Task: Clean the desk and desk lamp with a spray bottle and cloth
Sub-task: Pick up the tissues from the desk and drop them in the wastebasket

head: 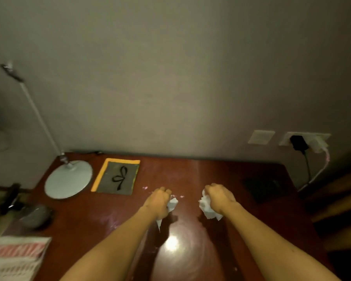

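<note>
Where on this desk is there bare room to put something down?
Bare: the back strip between the yellow-edged mat and the dark pad, beyond the left hand and right hand; the near middle between the forearms. Crowded: the left side, lamp base and striped packet.

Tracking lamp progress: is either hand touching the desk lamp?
No, the left hand grips one white cloth and the right hand another, over the desk, apart from the desk lamp at its far-left corner.
</note>
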`<state>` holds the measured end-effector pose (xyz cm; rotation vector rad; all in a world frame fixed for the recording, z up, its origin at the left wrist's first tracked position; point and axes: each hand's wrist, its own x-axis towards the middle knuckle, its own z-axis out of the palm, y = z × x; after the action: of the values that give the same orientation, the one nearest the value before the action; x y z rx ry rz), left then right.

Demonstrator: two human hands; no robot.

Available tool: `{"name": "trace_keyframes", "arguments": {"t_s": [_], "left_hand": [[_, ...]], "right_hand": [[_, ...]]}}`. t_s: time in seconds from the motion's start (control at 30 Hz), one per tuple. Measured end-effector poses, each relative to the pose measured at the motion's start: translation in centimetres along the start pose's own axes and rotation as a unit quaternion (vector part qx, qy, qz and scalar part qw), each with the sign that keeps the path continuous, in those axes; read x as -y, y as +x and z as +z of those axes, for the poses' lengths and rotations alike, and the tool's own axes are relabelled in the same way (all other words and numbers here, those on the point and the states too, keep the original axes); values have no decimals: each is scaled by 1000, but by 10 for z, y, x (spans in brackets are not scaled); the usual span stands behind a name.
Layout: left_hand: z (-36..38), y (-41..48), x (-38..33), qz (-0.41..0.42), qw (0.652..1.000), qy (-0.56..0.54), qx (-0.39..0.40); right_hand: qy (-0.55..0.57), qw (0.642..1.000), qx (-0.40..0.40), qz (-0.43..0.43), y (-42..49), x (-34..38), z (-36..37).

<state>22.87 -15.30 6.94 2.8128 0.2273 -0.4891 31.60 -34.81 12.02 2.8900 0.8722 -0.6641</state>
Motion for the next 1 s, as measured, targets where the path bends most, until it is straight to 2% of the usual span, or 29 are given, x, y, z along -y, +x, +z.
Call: {"name": "trace_keyframes", "arguments": {"t_s": [0.13,0.4,0.63,1.0], "left_hand": [[-4,-55,53,-48,999,0,-12],[-1,-165,142,-183,980,-30,-67],[25,-266,164,-331,925,-109,-153],[84,-407,164,-501,834,-153,-171]], "right_hand": [[-1,998,-23,-58,-3,71,6],[-57,980,-12,-189,-6,203,13],[-111,930,-33,-348,-21,294,29],[-154,833,-21,-531,-81,401,81]]}}
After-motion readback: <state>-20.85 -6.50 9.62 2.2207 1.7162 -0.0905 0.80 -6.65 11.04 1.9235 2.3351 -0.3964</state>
